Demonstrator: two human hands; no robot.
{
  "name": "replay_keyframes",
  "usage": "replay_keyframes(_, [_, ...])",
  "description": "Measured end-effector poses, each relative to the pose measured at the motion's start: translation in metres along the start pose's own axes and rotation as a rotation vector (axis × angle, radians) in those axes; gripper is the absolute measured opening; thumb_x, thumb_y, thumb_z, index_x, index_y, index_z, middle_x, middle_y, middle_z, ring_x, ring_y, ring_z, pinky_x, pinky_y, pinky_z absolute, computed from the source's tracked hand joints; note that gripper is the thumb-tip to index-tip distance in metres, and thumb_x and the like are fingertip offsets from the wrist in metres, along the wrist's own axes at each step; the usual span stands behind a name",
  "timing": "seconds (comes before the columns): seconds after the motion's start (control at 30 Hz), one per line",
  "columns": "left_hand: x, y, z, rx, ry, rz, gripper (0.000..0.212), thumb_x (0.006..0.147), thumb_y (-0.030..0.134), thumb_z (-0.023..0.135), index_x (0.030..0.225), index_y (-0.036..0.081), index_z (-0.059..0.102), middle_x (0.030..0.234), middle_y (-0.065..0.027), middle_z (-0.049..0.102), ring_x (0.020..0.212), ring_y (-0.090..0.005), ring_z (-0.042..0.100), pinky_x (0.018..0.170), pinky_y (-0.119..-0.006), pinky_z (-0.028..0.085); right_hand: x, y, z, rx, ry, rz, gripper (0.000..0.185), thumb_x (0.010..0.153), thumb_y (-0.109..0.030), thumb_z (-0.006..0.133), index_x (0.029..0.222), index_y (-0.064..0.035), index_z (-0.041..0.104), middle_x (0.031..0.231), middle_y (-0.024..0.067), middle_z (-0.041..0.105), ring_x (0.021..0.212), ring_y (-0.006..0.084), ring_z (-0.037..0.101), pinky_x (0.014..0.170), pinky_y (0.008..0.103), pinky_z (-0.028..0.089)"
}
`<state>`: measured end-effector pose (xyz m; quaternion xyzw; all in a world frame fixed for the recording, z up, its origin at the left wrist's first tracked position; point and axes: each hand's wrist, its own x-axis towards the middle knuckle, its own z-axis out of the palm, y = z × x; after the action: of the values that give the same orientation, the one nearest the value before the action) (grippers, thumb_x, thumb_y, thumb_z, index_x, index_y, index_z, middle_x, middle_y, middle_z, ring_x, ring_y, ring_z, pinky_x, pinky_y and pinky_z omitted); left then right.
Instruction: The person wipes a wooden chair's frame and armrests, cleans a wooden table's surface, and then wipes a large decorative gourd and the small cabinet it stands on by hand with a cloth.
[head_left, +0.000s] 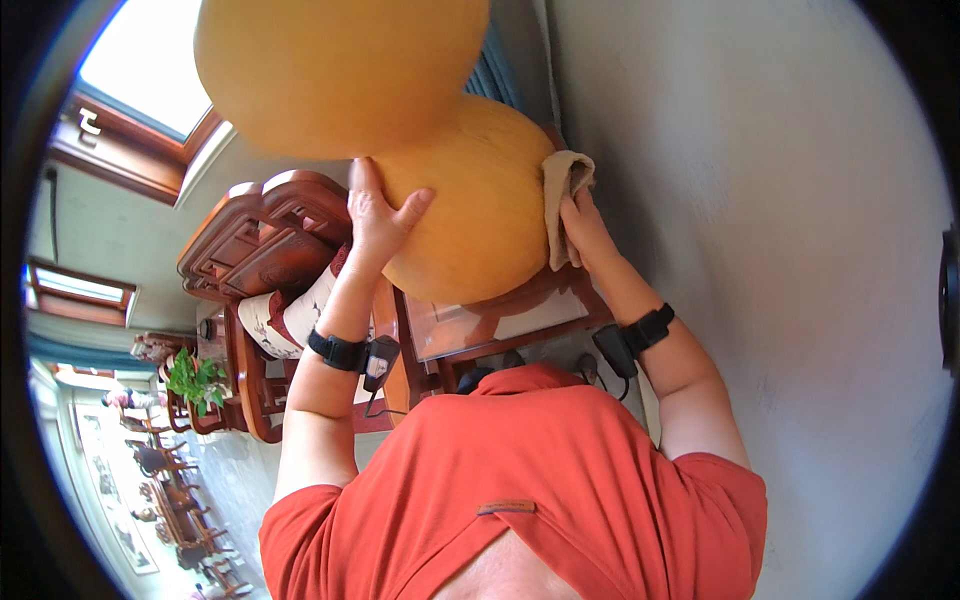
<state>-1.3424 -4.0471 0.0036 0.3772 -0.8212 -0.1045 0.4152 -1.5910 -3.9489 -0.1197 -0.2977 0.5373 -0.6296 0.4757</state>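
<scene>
A very large orange-yellow bottle gourd (472, 210) stands before me on a small dark-red wooden side table (510, 328). Its big round upper part runs out of the top of the view. My left hand (381, 214) grips the gourd at its narrow waist, thumb across the front and the fingertips partly hidden. On the other side, my right hand (586, 229) holds a folded beige cloth (559, 210) against the side of the lower bulb. Each wrist wears a black strap with a small device.
Close on the right is a plain grey wall (750, 225). To the left stands a carved wooden armchair (281, 217) with a white-and-red cushion (262, 322). A green potted plant (193, 381) and a window (142, 90) lie farther left. Blue curtain (495, 71) hangs behind the gourd.
</scene>
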Motion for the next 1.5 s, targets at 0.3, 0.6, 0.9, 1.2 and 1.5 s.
replay_keyframes(0.3, [-0.005, -0.022, -0.015, -0.046, -0.048, 0.01, 0.104, 0.075, 0.055, 0.07, 0.145, -0.005, 0.022, 0.147, -0.0264, 0.03, 0.138, -0.0417, 0.027, 0.112, -0.045, 0.024, -0.01, -0.051, 0.036, -0.659, -0.132, -0.64, 0.082, 0.078, -0.026, 0.071, 0.145, -0.0024, 0.029, 0.141, 0.0277, 0.034, 0.13, 0.0448, 0.034, 0.108, 0.0483, 0.03])
replay_keyframes(0.6, [-0.026, -0.047, -0.013, 0.091, -0.169, -0.107, 0.1, 0.076, 0.06, 0.066, 0.148, 0.003, 0.024, 0.154, -0.0202, 0.022, 0.144, -0.0398, 0.015, 0.115, -0.052, 0.014, -0.017, -0.023, 0.017, -0.567, -0.113, -0.542, 0.063, 0.085, -0.013, 0.057, 0.141, 0.0032, 0.033, 0.144, 0.0225, 0.035, 0.134, 0.0382, 0.033, 0.112, 0.0417, 0.023])
replay_keyframes(0.9, [-0.03, -0.047, -0.021, 0.049, -0.129, -0.033, 0.092, 0.079, 0.052, 0.067, 0.147, 0.004, 0.027, 0.154, -0.021, 0.021, 0.143, -0.0402, 0.015, 0.114, -0.051, 0.015, -0.012, -0.029, 0.02, -0.249, 0.068, -0.385, 0.037, 0.096, -0.02, 0.051, 0.126, 0.0006, 0.048, 0.118, 0.0114, 0.058, 0.106, 0.0272, 0.056, 0.093, 0.0375, 0.045])
replay_keyframes(1.2, [0.019, -0.02, -0.09, -0.183, 0.201, 0.119, 0.067, 0.089, 0.034, 0.06, 0.143, 0.004, 0.035, 0.151, -0.0199, 0.029, 0.141, -0.0398, 0.024, 0.113, -0.048, 0.021, -0.029, -0.158, 0.016, 0.321, 0.069, -0.521, 0.035, 0.099, -0.031, 0.045, 0.125, -0.0076, 0.051, 0.107, 0.0098, 0.061, 0.069, 0.0231, 0.061, 0.058, 0.0363, 0.051])
replay_keyframes(1.5, [-0.015, 0.055, -0.112, -1.675, -0.221, 0.052, 0.054, 0.094, 0.02, 0.058, 0.141, 0.005, 0.037, 0.137, -0.0147, 0.047, 0.125, -0.0259, 0.048, 0.104, -0.04, 0.041, -0.125, -0.266, 0.172, -1.166, -0.525, -1.434, 0.079, 0.069, -0.026, 0.078, 0.138, -0.0085, 0.045, 0.135, 0.0169, 0.05, 0.128, 0.0409, 0.043, 0.105, 0.0493, 0.034])
